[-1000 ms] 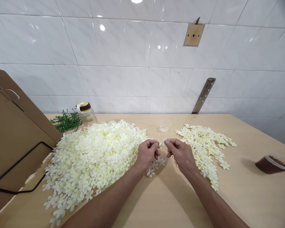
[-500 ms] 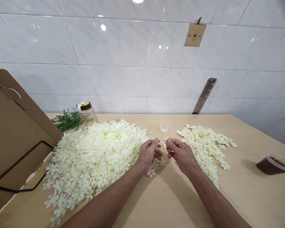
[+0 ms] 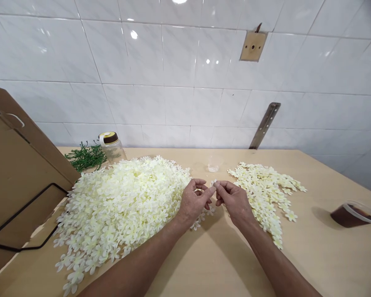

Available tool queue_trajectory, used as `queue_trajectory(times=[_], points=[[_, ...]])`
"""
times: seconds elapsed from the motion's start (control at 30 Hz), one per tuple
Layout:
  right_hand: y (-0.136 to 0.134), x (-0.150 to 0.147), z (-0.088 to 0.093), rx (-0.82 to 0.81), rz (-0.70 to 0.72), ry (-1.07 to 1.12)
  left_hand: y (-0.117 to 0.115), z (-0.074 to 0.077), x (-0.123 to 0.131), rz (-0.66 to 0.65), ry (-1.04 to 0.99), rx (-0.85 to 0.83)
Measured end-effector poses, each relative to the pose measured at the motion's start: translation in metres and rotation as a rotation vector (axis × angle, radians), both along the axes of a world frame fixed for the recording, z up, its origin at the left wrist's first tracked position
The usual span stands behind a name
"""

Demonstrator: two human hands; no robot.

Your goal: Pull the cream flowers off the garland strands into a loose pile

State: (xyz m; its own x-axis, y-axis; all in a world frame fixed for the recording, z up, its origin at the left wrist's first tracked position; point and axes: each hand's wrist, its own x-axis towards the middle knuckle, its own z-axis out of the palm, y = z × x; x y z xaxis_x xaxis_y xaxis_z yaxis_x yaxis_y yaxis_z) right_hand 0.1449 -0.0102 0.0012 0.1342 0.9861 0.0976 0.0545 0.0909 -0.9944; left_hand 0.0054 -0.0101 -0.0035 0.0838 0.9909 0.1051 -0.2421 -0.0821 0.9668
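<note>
Watching through the head view, I see the left hand and the right hand brought together above the counter, fingertips meeting on one small flower. Each grip is closed: thumb and forefinger of both hands pinch the piece from opposite sides, with the other fingers curled in. I judge this to be a fine-handling step on a single bloom worked between the two hands. Exactly what the fingertips are doing to it is too small for me to tell. Any further move calls for a light, steady pinch and little wrist motion, since the piece looks thin and could slip or crumple.

The small flower is held just off the counter, between the big heap of like flowers on the left and the thinner spread on the right. A small clear cup stands near it, toward the wall. The flower looks cream-white, flat and soft-petalled, like fabric, and the fingers hide most of it. Loose blooms lie under the left hand at the heap's edge.
</note>
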Motion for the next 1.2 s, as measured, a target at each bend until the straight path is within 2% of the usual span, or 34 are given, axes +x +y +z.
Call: queue_trajectory(times=[0.2, 0.37, 0.77, 1.0, 1.1, 1.2], points=[[0.001, 0.000, -0.001, -0.034, 0.045, 0.123, -0.004, 0.006, 0.000, -0.025, 0.137, 0.009], [0.001, 0.001, 0.001, -0.049, 0.066, 0.189, -0.003, 0.009, 0.001, -0.001, 0.109, -0.008], [0.000, 0.002, 0.004, -0.078, 0.061, 0.211, 0.001, 0.002, -0.002, 0.015, 0.170, -0.025], [0.001, 0.006, 0.008, -0.095, 0.063, 0.237, 0.005, -0.002, -0.005, -0.020, 0.157, -0.082], [0.001, 0.011, 0.010, -0.055, 0.016, 0.240, 0.009, -0.003, -0.007, 0.005, 0.099, -0.131], [0.001, 0.014, 0.010, 0.004, -0.017, 0.128, 0.011, -0.001, -0.009, 0.059, 0.008, -0.151]])
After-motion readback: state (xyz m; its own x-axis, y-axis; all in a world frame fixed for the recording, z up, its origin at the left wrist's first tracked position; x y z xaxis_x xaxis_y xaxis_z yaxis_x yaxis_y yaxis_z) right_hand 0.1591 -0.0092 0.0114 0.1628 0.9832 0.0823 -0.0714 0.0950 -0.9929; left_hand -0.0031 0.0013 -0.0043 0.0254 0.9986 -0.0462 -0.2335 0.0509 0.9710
